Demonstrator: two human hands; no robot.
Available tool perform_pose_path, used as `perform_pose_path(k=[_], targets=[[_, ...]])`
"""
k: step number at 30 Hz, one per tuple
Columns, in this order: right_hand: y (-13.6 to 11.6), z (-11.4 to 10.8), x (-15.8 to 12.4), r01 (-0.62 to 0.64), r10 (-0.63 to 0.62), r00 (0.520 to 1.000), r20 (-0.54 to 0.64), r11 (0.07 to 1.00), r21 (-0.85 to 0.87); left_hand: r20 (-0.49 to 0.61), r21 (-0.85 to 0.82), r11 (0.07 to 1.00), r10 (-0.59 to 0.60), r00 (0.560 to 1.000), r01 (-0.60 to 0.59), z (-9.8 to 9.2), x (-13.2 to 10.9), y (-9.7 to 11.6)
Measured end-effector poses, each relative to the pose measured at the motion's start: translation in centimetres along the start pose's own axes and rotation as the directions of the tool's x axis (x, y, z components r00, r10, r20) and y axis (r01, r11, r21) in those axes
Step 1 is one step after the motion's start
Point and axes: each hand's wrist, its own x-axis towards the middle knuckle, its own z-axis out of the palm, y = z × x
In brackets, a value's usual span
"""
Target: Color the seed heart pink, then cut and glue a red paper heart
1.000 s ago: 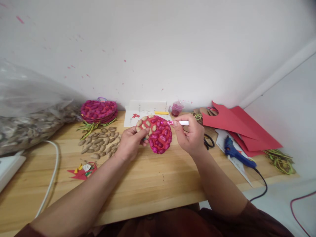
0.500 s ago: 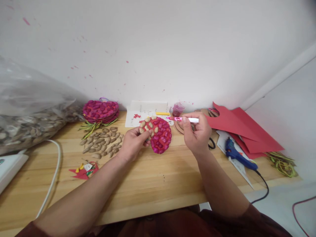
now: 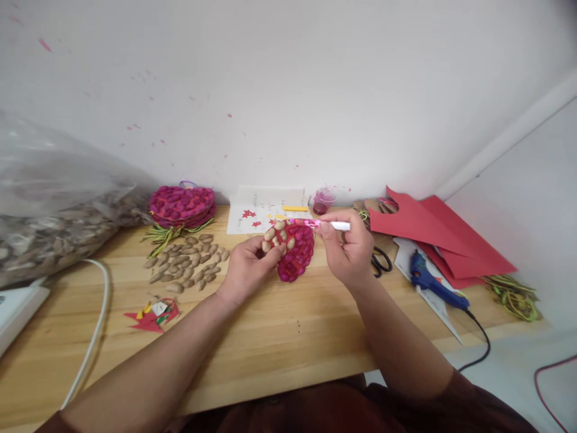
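My left hand (image 3: 247,267) grips the left edge of a red disc covered with peanut shells (image 3: 291,252), some painted magenta and some bare. It holds the disc tilted above the wooden table (image 3: 279,337). My right hand (image 3: 347,249) pinches a thin white brush with a pink tip (image 3: 322,224), and the tip rests at the disc's upper edge. A small cup of pink paint (image 3: 323,200) stands by the wall just behind the hands.
Loose peanut shells (image 3: 187,264) lie left of the hands, behind them a stack of painted discs (image 3: 181,204). A big plastic bag of shells (image 3: 49,204) fills the far left. Red paper sheets (image 3: 433,231), scissors (image 3: 381,260) and a blue glue gun (image 3: 433,282) lie on the right.
The right hand swung the brush away toward the paint cup, then brought its tip back to the disc's top edge. The left hand turned the disc more edge-on.
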Motion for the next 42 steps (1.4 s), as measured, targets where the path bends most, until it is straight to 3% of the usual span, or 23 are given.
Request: perform_pose_path(k=[6, 12, 16, 20, 23, 26, 34, 42], targets=[[0.2, 0.0, 0.1, -0.048, 0.050, 0.995, -0.083, 0.999, 0.018, -0.040, 0.021, 1.000, 0.018, 0.999, -0.017, 0.0, 0.0, -0.2], [0.0, 0.2, -0.2, -0.014, 0.016, 1.000, -0.023, 0.997, 0.080, -0.067, 0.107, 0.991, 0.082, 0.994, -0.074, 0.0, 0.1, -0.1], [0.2, 0.2, -0.1, -0.030, 0.032, 0.998, -0.053, 0.999, 0.042, -0.086, 0.133, 0.987, 0.101, 0.991, -0.089, -0.1, 0.0, -0.1], [-0.3, 0.1, 0.0, 0.108, -0.113, 0.992, -0.054, 0.989, -0.097, -0.084, 0.152, 0.983, 0.117, 0.990, -0.103, 0.0, 0.0, -0.1], [-1.0, 0.2, 0.1, 0.272, -0.278, 0.961, -0.001, 0.941, -0.203, -0.085, 0.157, 0.983, 0.111, 0.990, -0.097, 0.0, -0.1, -0.1], [-1.6, 0.3, 0.2, 0.365, -0.365, 0.930, 0.043, 0.905, -0.219, -0.103, 0.143, 0.985, 0.107, 0.989, -0.092, -0.1, -0.1, 0.0], [-2.0, 0.1, 0.3, 0.384, -0.386, 0.922, 0.008, 0.915, -0.124, -0.113, 0.171, 0.969, 0.196, 0.974, -0.176, -0.1, 0.0, 0.0], [-2.6, 0.3, 0.1, 0.366, -0.370, 0.929, 0.005, 0.915, -0.173, -0.116, 0.308, 0.907, 0.336, 0.935, -0.288, -0.3, 0.2, -0.2]])
